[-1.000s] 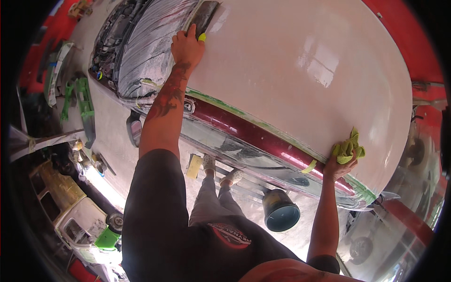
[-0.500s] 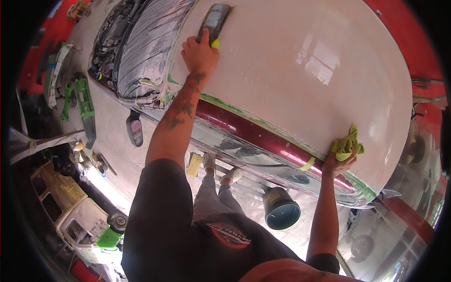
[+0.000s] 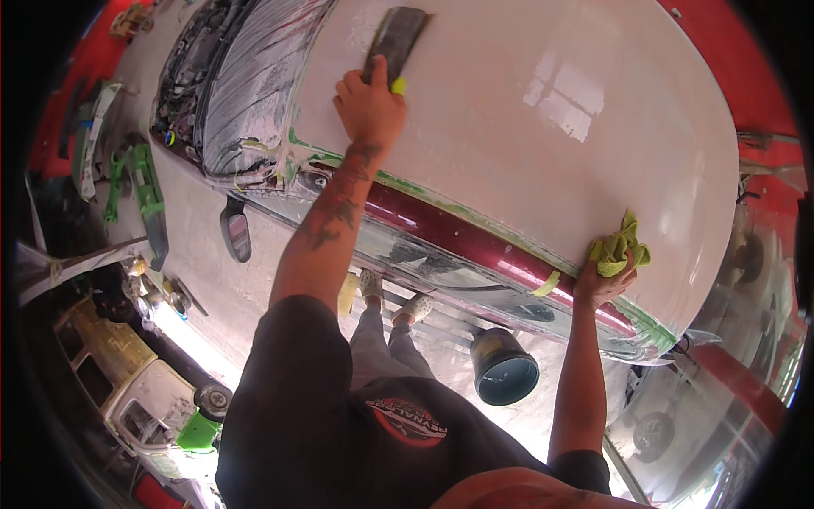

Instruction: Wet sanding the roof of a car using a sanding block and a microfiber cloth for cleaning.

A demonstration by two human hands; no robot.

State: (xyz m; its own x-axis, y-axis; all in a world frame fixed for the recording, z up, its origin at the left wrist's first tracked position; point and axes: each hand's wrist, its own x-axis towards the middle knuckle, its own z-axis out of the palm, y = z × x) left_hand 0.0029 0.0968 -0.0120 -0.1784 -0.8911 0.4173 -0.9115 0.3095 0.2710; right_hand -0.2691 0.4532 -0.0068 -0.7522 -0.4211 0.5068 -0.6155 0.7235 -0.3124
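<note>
My left hand is closed on the near end of a long, dark sanding block. The block lies against the pale, primed car roof, close to the plastic-covered windshield. A bright yellow-green bit shows beside my fingers; what it belongs to is hidden. Over at the right edge of the roof, my right hand grips a crumpled green cloth and rests by the masked roof rail. The cloth covers some of the fingers.
A dark red rail edged with green tape runs between me and the roof. A side mirror sticks out at left. Below, a dark bucket stands beside the slatted platform under my feet. Another vehicle is at lower left.
My left hand and the sanding block have slid to the right across the roof. The right hand keeps its hold on the cloth at the same roof edge. The whole view has shifted slightly.
</note>
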